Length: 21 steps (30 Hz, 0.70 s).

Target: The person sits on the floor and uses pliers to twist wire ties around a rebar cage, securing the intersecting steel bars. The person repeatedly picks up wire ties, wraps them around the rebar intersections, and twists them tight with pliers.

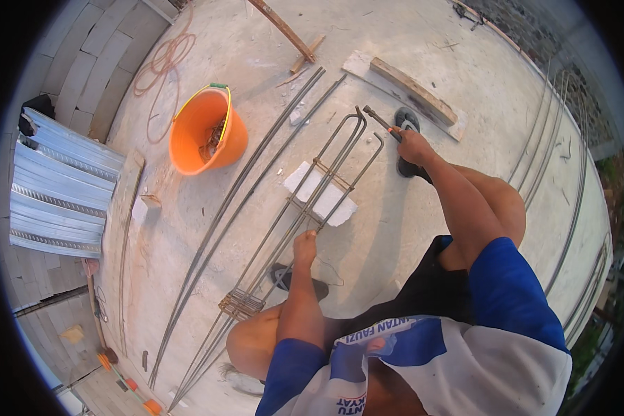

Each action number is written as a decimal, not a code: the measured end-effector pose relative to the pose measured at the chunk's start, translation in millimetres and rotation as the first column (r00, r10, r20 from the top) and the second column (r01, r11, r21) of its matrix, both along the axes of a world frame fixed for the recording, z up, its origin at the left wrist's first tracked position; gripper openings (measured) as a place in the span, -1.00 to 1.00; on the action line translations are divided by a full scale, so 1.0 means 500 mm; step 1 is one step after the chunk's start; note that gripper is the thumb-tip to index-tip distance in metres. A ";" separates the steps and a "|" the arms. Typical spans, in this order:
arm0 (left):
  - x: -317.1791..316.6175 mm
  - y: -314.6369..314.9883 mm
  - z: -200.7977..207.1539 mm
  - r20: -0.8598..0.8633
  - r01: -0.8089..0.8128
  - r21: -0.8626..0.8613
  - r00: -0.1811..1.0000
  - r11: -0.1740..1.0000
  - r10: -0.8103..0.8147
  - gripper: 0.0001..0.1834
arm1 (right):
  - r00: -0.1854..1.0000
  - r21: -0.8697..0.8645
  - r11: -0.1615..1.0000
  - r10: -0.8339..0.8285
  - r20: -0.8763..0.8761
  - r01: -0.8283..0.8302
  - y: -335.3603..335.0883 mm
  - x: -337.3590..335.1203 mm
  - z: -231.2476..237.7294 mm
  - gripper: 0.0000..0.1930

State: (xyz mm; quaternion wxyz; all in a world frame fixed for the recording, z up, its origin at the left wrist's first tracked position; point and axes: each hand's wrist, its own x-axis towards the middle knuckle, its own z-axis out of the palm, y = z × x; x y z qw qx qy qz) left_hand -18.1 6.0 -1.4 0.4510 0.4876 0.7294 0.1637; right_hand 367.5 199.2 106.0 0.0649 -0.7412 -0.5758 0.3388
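Head view looks down on a person squatting on a bare concrete slab (pixel 423 41), knees spread, in a blue and white shirt. Their left hand (pixel 304 246) is closed around the long steel rebars (pixel 305 201) that run from the lower left up toward the middle of the picture, where their ends bend round into hooks. Their right hand (pixel 412 144) is stretched forward and gripped tight on a dark metal tool (pixel 380 120), a thin bar whose far end sits just beside the hooked rebar tips; whether it touches them I cannot tell. The rebars lie over a white block (pixel 340 208) and pass through a stack of rectangular wire stirrups (pixel 241 304) near the left knee. A sandal (pixel 408 121) shows beyond the right hand, another (pixel 283 277) beneath the left forearm. An orange bucket (pixel 200 135) stands well to the left, with a coiled hose (pixel 161 62) behind it and corrugated metal sheets (pixel 59 187) at the slab's edge. A wooden plank (pixel 412 90) lies near the right hand, and more loose bars (pixel 243 180) curve beside the bucket
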 end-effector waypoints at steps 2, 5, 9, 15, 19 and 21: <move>0.004 0.003 -0.003 -0.010 0.026 0.019 1.000 0.999 -0.026 -0.68 | 0.999 -0.026 0.999 -0.032 -0.028 0.031 0.000 -0.002 0.026 -0.41; 0.008 0.004 -0.009 -0.059 0.008 -0.001 0.998 1.000 -0.008 -0.67 | 0.997 -0.043 0.997 0.065 -0.035 -0.067 -0.008 -0.004 0.062 -0.38; 0.008 0.003 -0.013 0.032 -0.035 0.062 0.999 0.997 0.033 -0.66 | 0.994 -0.167 0.986 -0.034 -0.100 0.017 -0.017 -0.011 0.087 -0.30; 0.005 0.007 -0.013 -0.065 0.046 -0.026 0.997 0.999 -0.047 -0.66 | 0.962 -0.192 0.967 -0.200 -0.187 0.164 -0.033 -0.015 0.069 -0.32; 0.011 0.003 -0.021 -0.083 0.050 0.116 0.996 0.992 -0.040 -0.66 | 0.942 -0.182 0.957 -0.262 -0.209 0.225 -0.047 -0.001 0.041 -0.49; 0.011 -0.004 -0.026 -0.080 -0.002 0.126 0.997 0.992 0.012 -0.66 | 0.929 -0.184 0.952 -0.286 -0.235 0.246 -0.059 -0.007 0.030 -0.63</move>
